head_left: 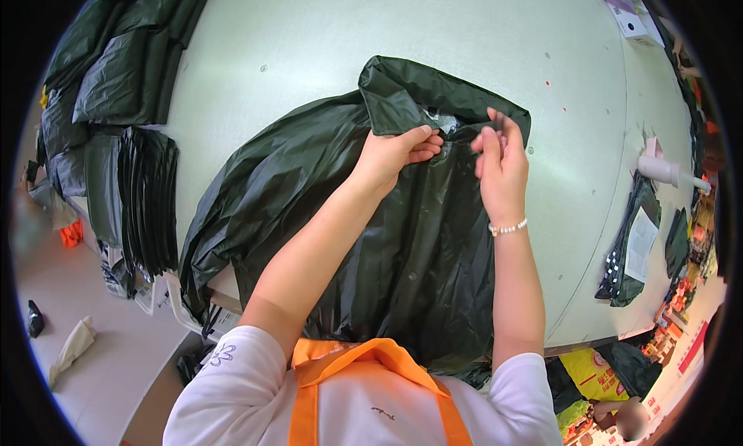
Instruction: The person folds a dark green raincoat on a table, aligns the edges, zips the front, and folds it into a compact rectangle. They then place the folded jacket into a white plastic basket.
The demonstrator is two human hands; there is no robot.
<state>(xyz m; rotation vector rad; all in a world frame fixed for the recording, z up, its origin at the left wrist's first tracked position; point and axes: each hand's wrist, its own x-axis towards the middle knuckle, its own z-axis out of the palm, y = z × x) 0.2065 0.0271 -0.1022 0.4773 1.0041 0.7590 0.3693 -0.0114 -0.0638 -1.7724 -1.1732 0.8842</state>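
Note:
A dark green, shiny raincoat point(418, 245) lies spread on the table before me, its collar point(445, 86) away from me and a sleeve reaching left. My left hand point(402, 150) is closed, pinching the coat's front edge at the neck between thumb and fingers. Inside the collar, partly covered, is a whitish printed patch point(441, 121). My right hand point(499, 156) is raised at the right side of the collar, a beaded bracelet on its wrist. Its fingers are slightly blurred and loosely bent apart, and nothing shows in them.
Folded dark garments point(116, 82) are piled at the left edge of the pale table point(309, 28), with an upright-looking stack point(143, 198) nearer me. At right lie a dark folded piece with a white paper point(641, 245) and a pale cylindrical object point(658, 169). A white box point(638, 28) stands far right.

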